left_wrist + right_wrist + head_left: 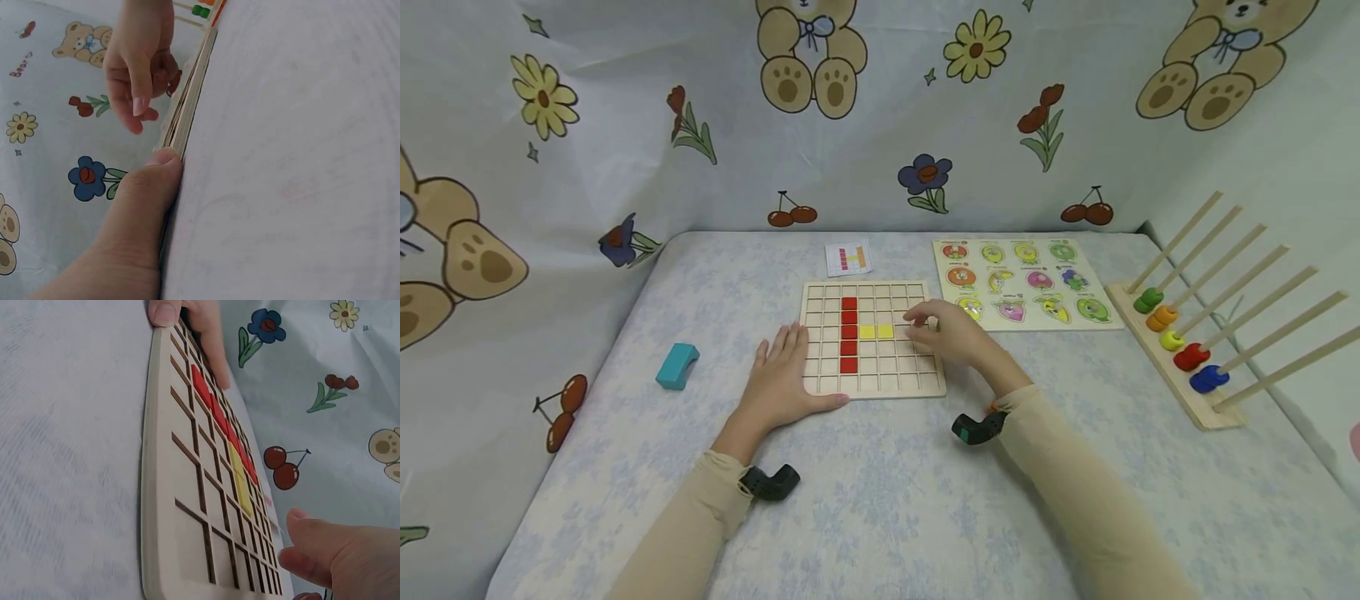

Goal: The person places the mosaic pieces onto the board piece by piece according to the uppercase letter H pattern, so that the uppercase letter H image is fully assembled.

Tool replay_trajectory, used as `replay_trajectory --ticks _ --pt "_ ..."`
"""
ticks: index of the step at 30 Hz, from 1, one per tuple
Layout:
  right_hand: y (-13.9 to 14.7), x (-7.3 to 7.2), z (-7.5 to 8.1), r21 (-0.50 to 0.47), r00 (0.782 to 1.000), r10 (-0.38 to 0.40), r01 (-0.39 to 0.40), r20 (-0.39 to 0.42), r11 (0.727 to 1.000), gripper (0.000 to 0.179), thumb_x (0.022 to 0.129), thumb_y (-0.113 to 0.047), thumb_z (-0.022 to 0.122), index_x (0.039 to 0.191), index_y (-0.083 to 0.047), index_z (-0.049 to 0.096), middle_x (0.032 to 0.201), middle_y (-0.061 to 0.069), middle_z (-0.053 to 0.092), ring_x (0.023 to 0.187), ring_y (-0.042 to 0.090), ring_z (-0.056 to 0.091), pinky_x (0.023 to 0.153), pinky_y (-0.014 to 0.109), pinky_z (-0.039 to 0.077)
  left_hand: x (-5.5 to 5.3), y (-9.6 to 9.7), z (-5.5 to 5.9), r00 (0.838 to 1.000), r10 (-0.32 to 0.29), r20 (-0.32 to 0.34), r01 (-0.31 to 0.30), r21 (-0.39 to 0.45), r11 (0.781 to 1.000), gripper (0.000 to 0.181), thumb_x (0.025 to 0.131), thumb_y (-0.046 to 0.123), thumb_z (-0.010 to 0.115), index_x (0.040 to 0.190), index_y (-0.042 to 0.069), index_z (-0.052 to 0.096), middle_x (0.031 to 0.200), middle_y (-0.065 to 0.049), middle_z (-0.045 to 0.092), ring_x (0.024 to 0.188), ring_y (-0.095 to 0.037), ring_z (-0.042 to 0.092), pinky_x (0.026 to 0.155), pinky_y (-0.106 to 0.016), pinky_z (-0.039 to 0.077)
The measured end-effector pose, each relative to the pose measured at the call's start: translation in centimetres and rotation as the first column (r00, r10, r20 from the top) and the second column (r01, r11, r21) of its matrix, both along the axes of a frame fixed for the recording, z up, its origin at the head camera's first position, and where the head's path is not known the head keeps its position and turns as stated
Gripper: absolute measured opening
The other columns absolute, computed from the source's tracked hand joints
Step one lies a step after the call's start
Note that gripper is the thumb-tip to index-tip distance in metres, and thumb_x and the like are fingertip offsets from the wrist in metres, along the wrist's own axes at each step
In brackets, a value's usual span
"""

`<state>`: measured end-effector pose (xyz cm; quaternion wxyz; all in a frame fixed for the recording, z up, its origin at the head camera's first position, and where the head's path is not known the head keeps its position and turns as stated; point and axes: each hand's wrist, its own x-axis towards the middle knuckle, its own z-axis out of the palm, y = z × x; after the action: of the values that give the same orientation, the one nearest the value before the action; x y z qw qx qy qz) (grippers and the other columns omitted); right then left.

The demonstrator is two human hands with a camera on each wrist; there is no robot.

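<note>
A square wooden grid board lies flat on the table. Several red tiles form a column in it, and two yellow tiles extend to the right from that column's middle. My left hand rests along the board's left side with straight fingers. In the left wrist view, its thumb touches the board's near edge. Over the board's right part hovers my right hand, its fingers loosely bent. The thumb and fingertips stand apart in the right wrist view, and I see nothing between them.
Behind the board lies a small printed card. A fruit puzzle board is at the back right, beside a wooden peg stand with coloured beads. Off to the left sits a teal block. A patterned cloth hangs at the back.
</note>
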<state>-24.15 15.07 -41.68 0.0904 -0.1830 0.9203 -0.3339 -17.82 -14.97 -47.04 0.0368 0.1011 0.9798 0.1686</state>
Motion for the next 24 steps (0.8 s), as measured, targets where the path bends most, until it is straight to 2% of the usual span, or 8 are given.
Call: replay_trajectory --ticks 4,9,15,24 --pt "2.4 0.6 0.4 -0.019 1.0 -0.016 0.016 0.015 1.0 0.031 0.098 -0.027 0.064 0.125 -0.014 0.066 0.11 0.003 0.065 0.073 0.021 0.051 0.067 0.033 0.046 0.0 0.0 -0.1 1.0 -0.002 0.0 0.002 -0.002 1.0 0.147 0.057 0.101 0.046 0.16 0.005 0.002 0.168 -0.013 0.002 0.156 -0.029 -0.001 0.124 -0.057 0.001" --pt "5.3 1.1 0.4 0.008 0.998 -0.064 0.064 0.017 0.998 0.029 0.097 -0.029 0.065 0.124 -0.017 0.067 0.11 0.004 0.065 0.078 0.022 0.052 0.069 0.033 0.046 0.0 0.0 0.1 1.0 -0.002 0.001 0.002 0.005 1.0 0.147 0.057 0.101 0.046 0.16 0.005 0.002 0.168 -0.013 0.002 0.156 -0.029 -0.001 0.124 -0.057 0.001" --pt "8.1 2.0 0.4 0.029 0.993 -0.111 0.11 0.032 0.994 0.029 0.097 -0.031 0.065 0.122 -0.015 0.068 0.112 0.005 0.065 0.074 0.024 0.053 0.062 0.032 0.048 0.1 0.0 0.2 1.0 0.001 -0.001 -0.001 0.015 1.0 0.147 0.058 0.099 0.05 0.16 0.004 0.004 0.168 -0.014 0.004 0.156 -0.031 0.0 0.124 -0.057 0.001" --pt "11.3 3.1 -0.6 0.075 0.981 -0.193 0.191 0.022 0.979 0.028 0.096 -0.032 0.066 0.12 -0.017 0.068 0.111 0.004 0.064 0.078 0.023 0.052 0.066 0.031 0.047 0.1 0.1 0.3 1.0 0.0 -0.002 0.0 0.016 1.0 0.145 0.059 0.098 0.051 0.16 0.004 0.005 0.168 -0.014 0.004 0.156 -0.031 0.001 0.124 -0.057 0.002"
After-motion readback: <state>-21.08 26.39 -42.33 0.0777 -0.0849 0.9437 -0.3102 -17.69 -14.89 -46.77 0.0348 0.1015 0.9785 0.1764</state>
